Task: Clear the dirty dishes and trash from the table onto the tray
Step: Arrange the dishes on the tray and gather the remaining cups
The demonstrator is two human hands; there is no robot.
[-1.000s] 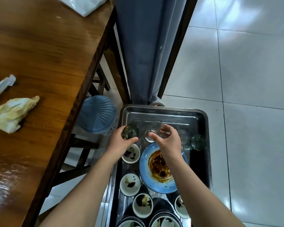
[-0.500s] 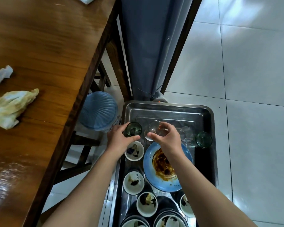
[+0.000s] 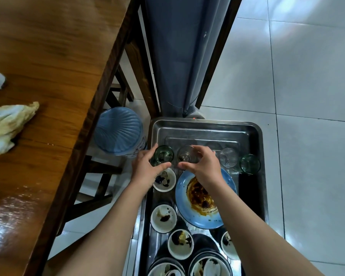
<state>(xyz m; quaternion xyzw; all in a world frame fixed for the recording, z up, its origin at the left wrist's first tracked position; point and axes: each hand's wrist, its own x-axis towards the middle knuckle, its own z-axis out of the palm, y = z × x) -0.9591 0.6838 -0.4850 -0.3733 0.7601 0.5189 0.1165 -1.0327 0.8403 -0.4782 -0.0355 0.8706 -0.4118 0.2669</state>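
The left hand (image 3: 147,170) has thumb and fingers curled round a small green glass (image 3: 164,155), and the right hand (image 3: 203,166) grips a small clear glass (image 3: 184,156) in the same way. Both glasses are transparent with round rims and stand upright, side by side, in the far part of the metal tray (image 3: 207,130). In the same row, to their right, stand a ribbed clear glass (image 3: 228,157) and a second green glass (image 3: 249,163), and under the right wrist lies a blue plate (image 3: 225,220) smeared with brown sauce.
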